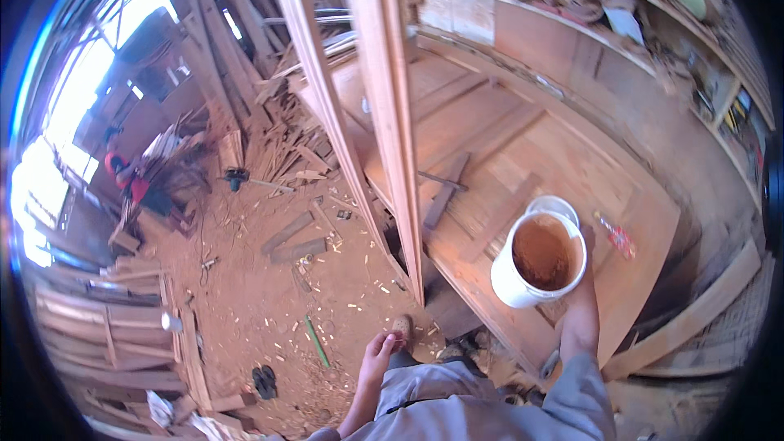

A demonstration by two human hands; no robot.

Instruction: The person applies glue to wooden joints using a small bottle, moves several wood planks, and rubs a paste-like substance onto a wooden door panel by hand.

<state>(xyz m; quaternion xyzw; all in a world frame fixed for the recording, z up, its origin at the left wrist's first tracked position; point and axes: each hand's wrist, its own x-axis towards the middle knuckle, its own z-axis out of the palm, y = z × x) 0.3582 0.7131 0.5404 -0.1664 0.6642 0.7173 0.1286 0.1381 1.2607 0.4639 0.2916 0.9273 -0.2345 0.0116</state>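
White plastic bucket point(516, 278) with loose brown stuff inside, and it's over the near end of the wooden worktop point(584, 151). Its mouth faces up, and its long axis stands roughly upright relative to the worktop; I can't tell if its base actually touches down.

Right hand point(582, 298) has it by the right wall, fingers wrapped against the side, though the bucket hides how far they curl. Left hand point(378, 353) hangs off the worktop's left side, fingers loosely half-curled, nothing visible in them.

Just behind the bucket on the worktop is a white round rim point(555, 203), can't say if that's a lid or another tub. Right of that lies a red-and-white item point(621, 242), and any marks on it are too small and blurry to read.

Room-wise, the worktop's near edge is close to the bucket, with bare board toward its right corner. Dark wooden strips point(447, 196) lie toward its left, and tall wooden posts point(396, 131) rise along the left edge. Left of the worktop, the floor point(237, 302) is open but strewn with shavings and offcuts.
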